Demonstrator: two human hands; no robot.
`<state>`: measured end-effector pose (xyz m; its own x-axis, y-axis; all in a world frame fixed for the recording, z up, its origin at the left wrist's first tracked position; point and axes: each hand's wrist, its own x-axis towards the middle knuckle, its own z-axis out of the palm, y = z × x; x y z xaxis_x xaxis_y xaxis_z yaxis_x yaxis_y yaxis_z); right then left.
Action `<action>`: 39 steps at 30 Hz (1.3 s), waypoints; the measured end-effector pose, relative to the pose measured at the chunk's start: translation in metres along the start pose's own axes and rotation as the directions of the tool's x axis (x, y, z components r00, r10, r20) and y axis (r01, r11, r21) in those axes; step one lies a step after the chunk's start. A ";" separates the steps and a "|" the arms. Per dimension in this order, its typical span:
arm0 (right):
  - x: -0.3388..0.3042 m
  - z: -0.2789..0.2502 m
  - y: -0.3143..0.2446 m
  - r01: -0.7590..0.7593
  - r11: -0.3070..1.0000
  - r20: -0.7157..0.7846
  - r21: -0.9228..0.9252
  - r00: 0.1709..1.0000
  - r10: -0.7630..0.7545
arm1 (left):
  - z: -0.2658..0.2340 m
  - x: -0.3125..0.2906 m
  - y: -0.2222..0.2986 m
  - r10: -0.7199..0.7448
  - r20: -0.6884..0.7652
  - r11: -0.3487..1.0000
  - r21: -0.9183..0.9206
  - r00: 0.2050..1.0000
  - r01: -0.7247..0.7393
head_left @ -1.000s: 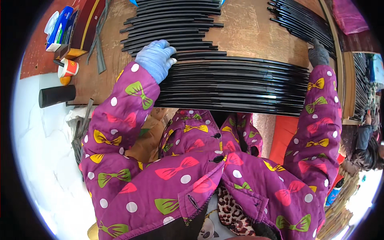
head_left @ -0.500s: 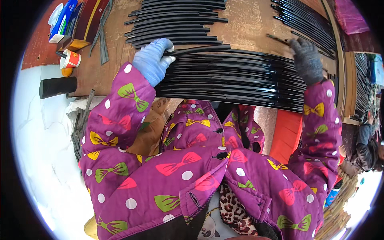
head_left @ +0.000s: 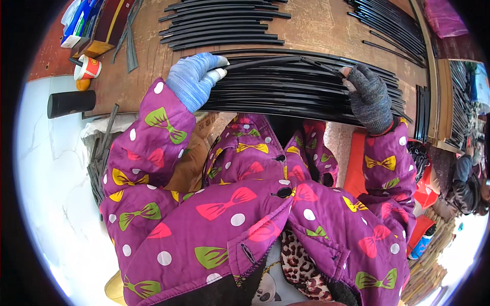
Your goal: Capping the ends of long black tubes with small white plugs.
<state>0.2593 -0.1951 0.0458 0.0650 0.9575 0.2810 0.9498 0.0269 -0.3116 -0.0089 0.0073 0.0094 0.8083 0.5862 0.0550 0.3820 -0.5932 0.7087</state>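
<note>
My left hand, in a light blue glove with bare fingertips, pinches one end of a black tube. The tube slants slightly up to the right, above a wide bundle of long black strips. My right hand, in a dark grey glove, is closed with its fingertips together around a thin dark rod. That rod points left, and its tip meets or overlaps the tube's right end; I cannot tell whether it goes inside. The bundle lies along the table's near edge, under both hands.
Several shorter black tubes lie in a row at the back of the brown table. More black rods lie at the back right. A paper cup, a tissue pack and a black cylinder are on the left.
My right hand has moved left and nearer, bringing the thin rod to the tube's right end. My left hand still holds the tube in nearly the same place.
</note>
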 end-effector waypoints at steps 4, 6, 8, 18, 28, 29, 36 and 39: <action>-0.007 -0.006 0.000 0.032 0.999 0.022 0.001 0.999 -0.032 | -0.009 -0.002 0.014 -0.216 0.236 0.947 -0.187 0.948 0.262; -0.013 -0.006 0.004 0.019 1.000 0.057 -0.001 0.998 -0.019 | -0.006 -0.003 0.010 -0.227 0.261 0.936 -0.207 0.938 0.284; -0.017 -0.006 0.003 -0.002 1.000 0.091 -0.010 0.996 0.003 | -0.001 -0.004 0.008 -0.208 0.286 0.874 -0.375 0.935 0.309; -0.028 -0.008 -0.011 -0.056 0.998 0.067 0.033 0.996 0.054 | 0.000 -0.012 0.017 -0.015 0.088 0.990 -0.142 0.996 0.027; -0.019 -0.002 -0.026 -0.035 0.996 0.085 -0.079 0.996 0.042 | 0.010 -0.009 0.019 0.044 0.122 0.997 -0.064 0.992 -0.036; -0.012 0.000 -0.034 -0.002 0.996 0.066 -0.088 0.998 0.008 | 0.010 -0.008 0.021 0.075 0.138 0.997 -0.027 0.988 -0.072; -0.019 -0.004 -0.008 -0.123 0.984 -0.227 0.130 0.962 0.150 | 0.004 -0.016 0.013 0.098 0.020 0.992 -0.078 0.995 -0.096; -0.049 -0.040 0.029 -0.558 0.811 -0.430 -0.176 0.785 0.446 | -0.004 -0.016 0.015 -0.070 0.078 0.987 -0.137 0.994 0.081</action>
<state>0.2960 -0.2530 0.0590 0.6064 0.6398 0.4722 0.7881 -0.5625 -0.2499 -0.0181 -0.0089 0.0218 0.8117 0.5819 -0.0499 0.3808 -0.4625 0.8007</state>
